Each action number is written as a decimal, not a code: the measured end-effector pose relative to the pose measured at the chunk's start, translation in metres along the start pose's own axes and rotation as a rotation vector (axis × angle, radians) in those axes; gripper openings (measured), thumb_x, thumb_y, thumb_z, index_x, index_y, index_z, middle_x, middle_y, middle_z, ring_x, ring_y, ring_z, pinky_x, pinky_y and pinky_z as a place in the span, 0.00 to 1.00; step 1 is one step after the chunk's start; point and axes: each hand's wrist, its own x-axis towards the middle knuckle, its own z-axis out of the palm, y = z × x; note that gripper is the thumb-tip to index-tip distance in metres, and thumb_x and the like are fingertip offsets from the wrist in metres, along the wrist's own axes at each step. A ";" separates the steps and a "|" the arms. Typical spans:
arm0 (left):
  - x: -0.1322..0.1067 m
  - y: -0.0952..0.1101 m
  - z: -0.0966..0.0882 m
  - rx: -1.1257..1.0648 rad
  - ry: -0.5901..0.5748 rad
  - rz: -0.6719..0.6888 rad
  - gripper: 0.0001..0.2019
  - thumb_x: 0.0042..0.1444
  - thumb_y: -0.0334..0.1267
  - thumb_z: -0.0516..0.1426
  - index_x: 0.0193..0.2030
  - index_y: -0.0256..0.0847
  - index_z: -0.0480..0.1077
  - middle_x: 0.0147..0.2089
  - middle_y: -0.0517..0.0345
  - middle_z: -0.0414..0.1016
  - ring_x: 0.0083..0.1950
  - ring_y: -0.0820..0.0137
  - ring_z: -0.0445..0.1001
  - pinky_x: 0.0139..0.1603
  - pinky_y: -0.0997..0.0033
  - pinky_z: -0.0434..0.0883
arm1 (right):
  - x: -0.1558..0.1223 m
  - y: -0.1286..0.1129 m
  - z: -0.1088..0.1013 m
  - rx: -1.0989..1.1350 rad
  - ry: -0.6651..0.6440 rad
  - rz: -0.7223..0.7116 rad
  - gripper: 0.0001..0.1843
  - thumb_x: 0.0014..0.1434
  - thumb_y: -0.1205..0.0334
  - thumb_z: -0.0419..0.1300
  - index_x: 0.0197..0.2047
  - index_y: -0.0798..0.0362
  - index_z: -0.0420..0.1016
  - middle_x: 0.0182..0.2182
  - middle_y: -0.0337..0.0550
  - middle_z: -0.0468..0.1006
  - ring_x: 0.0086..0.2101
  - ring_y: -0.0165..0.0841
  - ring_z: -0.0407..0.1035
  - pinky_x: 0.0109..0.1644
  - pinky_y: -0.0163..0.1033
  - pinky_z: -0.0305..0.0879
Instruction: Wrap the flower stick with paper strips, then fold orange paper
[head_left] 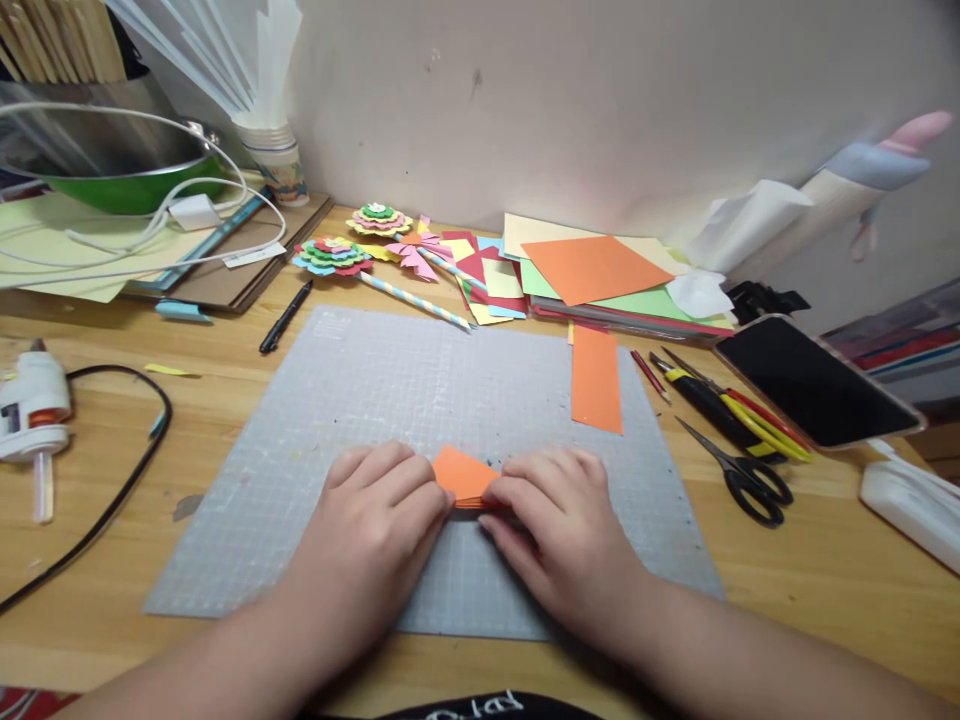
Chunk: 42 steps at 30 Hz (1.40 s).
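Between my two hands is a small stack of orange paper (463,478), its layered edge facing me, just over the grey cutting mat (300,400). My left hand (382,510) is closed on its left end, with the thumb at the near edge. At the right end, my right hand (559,515) pinches the same stack between thumb and fingers. My curled fingers hide both ends of the paper. Farther back on the mat's right side lies an orange paper strip (597,382).
Scissors (739,475), a box cutter (712,410) and a phone (821,380) lie at right. A glue gun (36,410) with a black cord is at left. Behind the mat are a black pen (286,318), paper flowers (334,257) and stacked coloured paper (600,268).
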 end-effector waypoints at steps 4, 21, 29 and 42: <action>-0.001 0.002 0.004 -0.039 -0.014 0.012 0.11 0.61 0.31 0.54 0.26 0.40 0.67 0.27 0.61 0.67 0.34 0.69 0.61 0.37 0.65 0.54 | 0.000 -0.001 0.003 0.055 -0.030 -0.020 0.05 0.63 0.67 0.55 0.36 0.52 0.71 0.32 0.38 0.75 0.35 0.32 0.65 0.43 0.43 0.49; -0.004 0.005 0.002 -0.012 -0.153 -0.080 0.08 0.61 0.33 0.53 0.32 0.42 0.70 0.32 0.60 0.72 0.37 0.65 0.65 0.39 0.62 0.55 | 0.003 0.001 0.004 0.103 -0.103 -0.011 0.07 0.63 0.69 0.54 0.33 0.54 0.71 0.31 0.38 0.75 0.34 0.31 0.66 0.41 0.41 0.49; -0.006 0.008 0.006 0.114 -0.159 -0.046 0.08 0.61 0.29 0.51 0.33 0.40 0.70 0.32 0.56 0.73 0.36 0.62 0.66 0.38 0.61 0.56 | 0.004 -0.003 0.007 0.047 -0.127 0.012 0.10 0.62 0.72 0.51 0.34 0.55 0.72 0.31 0.42 0.74 0.34 0.33 0.65 0.41 0.42 0.50; 0.005 0.007 0.005 0.068 -0.228 -0.125 0.08 0.58 0.31 0.54 0.29 0.40 0.70 0.29 0.57 0.73 0.35 0.63 0.67 0.36 0.62 0.57 | 0.007 -0.002 0.004 0.111 -0.157 0.061 0.06 0.62 0.70 0.54 0.34 0.53 0.70 0.31 0.38 0.74 0.34 0.32 0.65 0.41 0.40 0.50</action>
